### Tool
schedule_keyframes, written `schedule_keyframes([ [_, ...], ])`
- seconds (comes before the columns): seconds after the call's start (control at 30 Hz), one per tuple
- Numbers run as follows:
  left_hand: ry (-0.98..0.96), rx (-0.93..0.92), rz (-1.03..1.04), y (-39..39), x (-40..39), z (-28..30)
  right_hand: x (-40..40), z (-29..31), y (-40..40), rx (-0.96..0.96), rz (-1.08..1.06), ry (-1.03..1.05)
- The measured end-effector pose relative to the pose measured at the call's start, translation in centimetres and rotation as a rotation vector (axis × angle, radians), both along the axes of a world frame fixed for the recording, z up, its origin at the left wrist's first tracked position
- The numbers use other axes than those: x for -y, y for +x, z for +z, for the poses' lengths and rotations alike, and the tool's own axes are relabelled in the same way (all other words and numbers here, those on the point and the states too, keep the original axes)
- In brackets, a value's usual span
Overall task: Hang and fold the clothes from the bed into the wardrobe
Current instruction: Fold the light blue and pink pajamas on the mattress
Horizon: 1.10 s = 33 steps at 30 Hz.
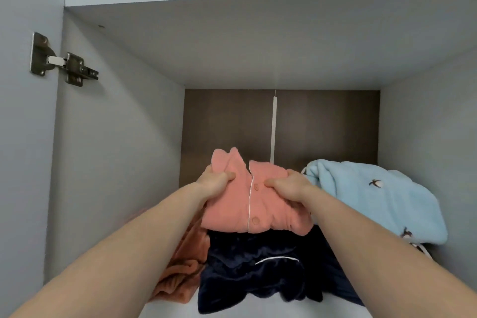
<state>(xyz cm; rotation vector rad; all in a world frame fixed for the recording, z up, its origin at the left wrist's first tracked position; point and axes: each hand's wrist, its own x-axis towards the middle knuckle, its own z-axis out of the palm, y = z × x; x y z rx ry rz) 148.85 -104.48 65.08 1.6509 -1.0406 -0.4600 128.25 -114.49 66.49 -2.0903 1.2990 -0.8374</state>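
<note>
Your left hand [215, 183] grips the left side of the folded pink pajama top [247, 204], thumb pressed over the cloth and fingers curled into it. Your right hand [289, 187] grips its right side the same way, thumb on top near the button line. You hold the top inside the wardrobe compartment [116, 137], and it sits on top of a folded dark navy garment [258, 266] that lies on the shelf [170, 310]. An orange cloth [180, 271] lies crumpled just beside the navy pile, on its left, partly under your left forearm. A light blue garment [374, 196] with small bird figures lies on the right, touching the wall of the compartment and close beside your right hand. A metal hinge [62, 62] sits on the left wall.
</note>
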Motion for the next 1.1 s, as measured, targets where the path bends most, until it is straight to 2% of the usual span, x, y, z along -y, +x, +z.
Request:
schedule_keyframes([
  [0.07, 0.256, 0.179, 0.053, 1.1, 1.2, -2.5, 0.5, -1.9, 0.7, -0.172, -0.004, 0.032],
  [0.13, 0.337, 0.283, 0.111, 1.6, 1.5, -4.0, 0.6, -3.2, 1.0, -0.152, -0.031, -0.012],
  [0.2, 0.206, 0.44, 0.177, 1.4, 0.6, -4.4, 0.3, -3.5, 0.9, -0.086, -0.055, -0.155],
  [0.27, -0.014, 0.737, 0.19, 1.1, 0.1, -5.1, -0.3, -3.7, 0.8, -0.092, -0.085, -0.402],
  [0.3, -0.036, 0.863, 0.147, 1.0, -0.1, -5.4, -0.6, -3.9, 0.8, -0.1, -0.082, -0.521],
  [0.33, 0.025, 0.941, 0.086, 0.8, -0.1, -5.7, -0.8, -4.3, 0.9, -0.14, -0.063, -0.596],
  [0.4, 0.263, 0.887, -0.01, 0.8, -0.1, -6.2, -1.1, -5.3, 1.1, -0.341, 0.004, -0.555],
  [0.47, 0.339, 0.824, -0.015, 0.5, -0.5, -6.0, -1.3, -6.2, 0.9, -0.47, 0.044, -0.389],
  [0.5, 0.309, 0.844, 0.009, 0.2, -0.9, -5.7, -1.4, -6.2, 0.6, -0.443, 0.046, -0.378],
  [0.67, 0.036, 0.909, 0.059, -2.6, -6.2, -4.9, -4.0, -6.3, -1.7, -0.098, 0.08, -0.581],
  [0.77, -0.127, 0.861, 0.079, -4.5, -12.0, -6.0, -6.8, -7.4, -2.7, 0.073, 0.149, -0.6],
  [0.83, -0.187, 0.847, 0.12, -5.9, -16.6, -7.3, -9.2, -8.2, -2.6, 0.239, 0.219, -0.541],
  [0.93, -0.16, 0.851, 0.193, -7.3, -23.9, -10.1, -14.2, -10.2, -1.5, 0.44, 0.386, -0.391],
  [1.1, -0.002, 0.759, 0.4, -8.1, -36.3, -14.9, -23.2, -14.9, -0.3, 0.425, 0.598, -0.327],
])
